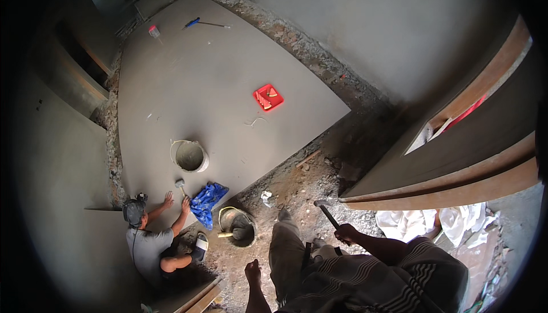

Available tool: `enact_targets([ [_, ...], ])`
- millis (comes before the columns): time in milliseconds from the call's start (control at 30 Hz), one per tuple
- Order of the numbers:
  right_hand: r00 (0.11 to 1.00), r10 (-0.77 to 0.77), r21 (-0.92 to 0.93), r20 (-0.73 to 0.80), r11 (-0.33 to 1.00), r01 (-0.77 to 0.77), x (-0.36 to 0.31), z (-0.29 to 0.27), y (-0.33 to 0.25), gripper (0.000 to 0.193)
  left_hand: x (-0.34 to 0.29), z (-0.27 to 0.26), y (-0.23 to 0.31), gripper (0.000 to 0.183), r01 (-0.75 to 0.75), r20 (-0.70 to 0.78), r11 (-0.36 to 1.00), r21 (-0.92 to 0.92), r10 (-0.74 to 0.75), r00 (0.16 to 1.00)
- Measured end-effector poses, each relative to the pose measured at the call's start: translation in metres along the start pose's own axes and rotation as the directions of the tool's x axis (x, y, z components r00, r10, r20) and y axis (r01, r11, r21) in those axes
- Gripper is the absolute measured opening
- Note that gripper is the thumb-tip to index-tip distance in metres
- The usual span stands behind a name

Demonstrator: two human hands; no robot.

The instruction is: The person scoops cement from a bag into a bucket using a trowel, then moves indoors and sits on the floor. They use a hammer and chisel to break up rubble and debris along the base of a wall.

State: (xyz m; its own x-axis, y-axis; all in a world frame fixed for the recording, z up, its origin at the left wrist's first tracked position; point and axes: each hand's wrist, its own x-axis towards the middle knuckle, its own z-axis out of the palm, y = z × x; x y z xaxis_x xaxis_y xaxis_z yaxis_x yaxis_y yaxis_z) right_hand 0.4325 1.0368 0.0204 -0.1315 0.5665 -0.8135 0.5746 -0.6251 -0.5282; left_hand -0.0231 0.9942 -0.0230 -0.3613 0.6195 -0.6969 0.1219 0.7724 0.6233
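My right hand [346,234] is closed round the dark handle of a hammer-like tool [328,215], held out in front of me with its small head up and to the left. My left hand [253,271] hangs low in a fist; whether anything is inside cannot be seen. Just beyond it, on the rough ground, stands a bucket [252,228] with grey mortar and a yellow-handled trowel [227,235] in it. A blue plastic sheet or bag [209,202] lies crumpled at the edge of the grey tiled floor [285,142].
A co-worker [153,244] crouches at left, hands on the tiles near a mallet [180,184]. Farther off are another bucket [191,158], a red tray [278,103] of watermelon slices and a blue-handled tool [197,22]. White sacks [399,224] and curved boards [456,194] lie at right.
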Motion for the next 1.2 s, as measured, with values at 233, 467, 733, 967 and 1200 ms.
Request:
enact_targets([
  [233,0.982,0.169,0.932,-0.083,0.362,0.016,0.068,-0.096,-0.061,0.021,0.023,0.027,0.068,0.031,-0.014,0.224,0.881,0.472,-0.104,0.969],
  [467,0.758,0.389,0.569,-0.524,0.822,-0.029,0.05,-0.214,-0.126,0.035,0.175,0.071,0.29,0.025,0.082,0.351,0.953,0.291,-0.186,0.918],
  [733,0.576,0.725,0.848,-0.377,0.521,-0.1,0.041,-0.264,-0.121,0.045,0.292,0.147,0.578,0.036,-0.288,0.225,0.954,-0.082,0.299,0.927],
  [967,0.556,0.783,0.91,-0.28,0.401,-0.107,0.08,-0.306,-0.073,0.051,0.252,0.263,0.582,0.038,-0.184,0.507,0.952,0.244,0.037,0.861],
  [1200,0.505,0.814,0.826,-0.286,0.477,-0.302,0.138,-0.462,-0.016,0.05,0.238,0.432,0.641,0.031,-0.155,0.599,0.949,0.274,-0.042,0.8],
])
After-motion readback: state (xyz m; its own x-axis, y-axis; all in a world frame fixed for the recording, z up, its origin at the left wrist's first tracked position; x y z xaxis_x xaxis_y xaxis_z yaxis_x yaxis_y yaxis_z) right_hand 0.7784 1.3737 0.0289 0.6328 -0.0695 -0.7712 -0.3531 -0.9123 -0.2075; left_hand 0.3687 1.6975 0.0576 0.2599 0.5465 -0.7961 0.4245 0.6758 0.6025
